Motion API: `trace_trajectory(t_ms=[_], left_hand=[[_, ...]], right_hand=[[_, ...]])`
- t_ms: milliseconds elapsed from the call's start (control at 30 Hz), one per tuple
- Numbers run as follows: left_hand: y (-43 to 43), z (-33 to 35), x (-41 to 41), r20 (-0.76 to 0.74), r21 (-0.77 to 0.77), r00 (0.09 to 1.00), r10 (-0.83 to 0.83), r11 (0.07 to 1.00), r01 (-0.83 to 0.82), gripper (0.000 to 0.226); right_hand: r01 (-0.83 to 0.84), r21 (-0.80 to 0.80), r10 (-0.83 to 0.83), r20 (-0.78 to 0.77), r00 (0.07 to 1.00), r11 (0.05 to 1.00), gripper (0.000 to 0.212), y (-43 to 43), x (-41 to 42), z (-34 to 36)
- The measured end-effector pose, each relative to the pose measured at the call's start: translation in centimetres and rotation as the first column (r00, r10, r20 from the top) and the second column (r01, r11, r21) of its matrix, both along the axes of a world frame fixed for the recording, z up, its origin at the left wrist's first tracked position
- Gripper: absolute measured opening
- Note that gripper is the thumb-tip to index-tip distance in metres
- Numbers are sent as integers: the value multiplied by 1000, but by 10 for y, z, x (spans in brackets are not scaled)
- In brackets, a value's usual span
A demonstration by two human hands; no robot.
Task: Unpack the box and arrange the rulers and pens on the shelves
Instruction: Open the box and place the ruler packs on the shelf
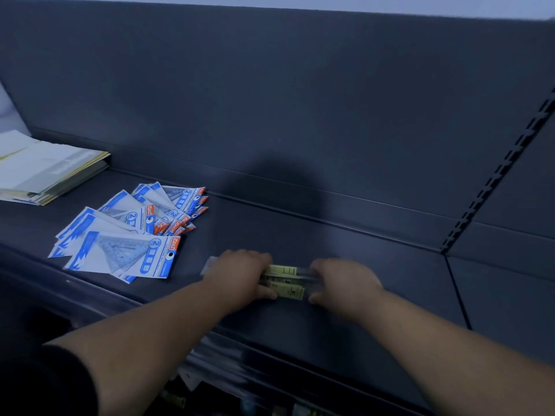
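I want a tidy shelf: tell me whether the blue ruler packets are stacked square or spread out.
Spread out: the blue packets overlap in a loose fan on the shelf, edges at differing angles.

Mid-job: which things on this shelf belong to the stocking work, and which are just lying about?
Job: clear-wrapped ruler bundle with yellow labels, gripped by left hand and right hand; fanned blue-and-white triangular ruler packets; dark metal shelf.
Lying about: stack of white and yellow booklets.

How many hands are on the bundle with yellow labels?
2: the left hand grips the left end of the bundle, the right hand its right end.
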State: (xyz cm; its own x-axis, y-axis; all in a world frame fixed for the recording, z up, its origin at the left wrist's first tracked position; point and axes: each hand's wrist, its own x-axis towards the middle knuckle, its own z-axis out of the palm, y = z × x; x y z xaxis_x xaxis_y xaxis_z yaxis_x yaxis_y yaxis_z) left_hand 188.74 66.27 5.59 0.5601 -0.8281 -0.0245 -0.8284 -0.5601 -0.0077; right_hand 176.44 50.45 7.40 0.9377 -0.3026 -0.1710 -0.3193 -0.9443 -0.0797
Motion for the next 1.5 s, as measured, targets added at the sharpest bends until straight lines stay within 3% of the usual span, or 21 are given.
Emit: trace_trajectory(t_ms=[100, 233, 367, 467, 667, 833, 967, 1100, 1200, 1267, 1500], left_hand=[[9, -3, -4, -47, -16, 998, -35, 999, 34, 64], [19, -3, 6, -174, 60, 985, 1, 998, 9, 100], [16, 1, 13, -303, 119, 951, 58, 993, -23, 90], [8, 3, 14, -296, 130, 952, 78, 991, -41, 73], [1, 6, 10, -288, 187, 948, 134, 979, -82, 64], [3, 10, 3, -260, 186, 955, 144, 978, -97, 53], [5, 10, -1, -217, 177, 966, 136, 979, -98, 54], [6, 12, 1, -173, 149, 977, 126, 984, -101, 51], [3, 12, 1, -41, 31, 994, 101, 994, -100, 50], [2, 9, -1, 37, -14, 995, 93, 996, -92, 52], [18, -16, -3, -69, 40, 987, 142, 989, -139, 73]], right_hand=[[-26, 54, 28, -33, 999, 998, 41, -4, -7, -5], [18, 142, -9, -68, 998, 990, 75, -7, -11, -6], [46, 166, -31, -89, 996, 985, 77, -7, -7, -6], [52, 131, -37, -116, 993, 990, 69, -6, -2, -2], [76, 96, -57, -182, 982, 992, 53, -2, 3, 1], [80, 104, -61, -174, 983, 991, 56, 2, 0, 1], [89, 97, -78, -115, 990, 991, 50, 2, -7, 1], [81, 41, -81, 13, 997, 996, 59, 2, -10, -3], [68, -69, -58, 142, 988, 995, 43, 2, -12, -2], [84, -43, -74, 199, 977, 996, 39, -2, -14, -3], [52, 140, -65, 88, 994, 989, 52, -14, -19, -23]])
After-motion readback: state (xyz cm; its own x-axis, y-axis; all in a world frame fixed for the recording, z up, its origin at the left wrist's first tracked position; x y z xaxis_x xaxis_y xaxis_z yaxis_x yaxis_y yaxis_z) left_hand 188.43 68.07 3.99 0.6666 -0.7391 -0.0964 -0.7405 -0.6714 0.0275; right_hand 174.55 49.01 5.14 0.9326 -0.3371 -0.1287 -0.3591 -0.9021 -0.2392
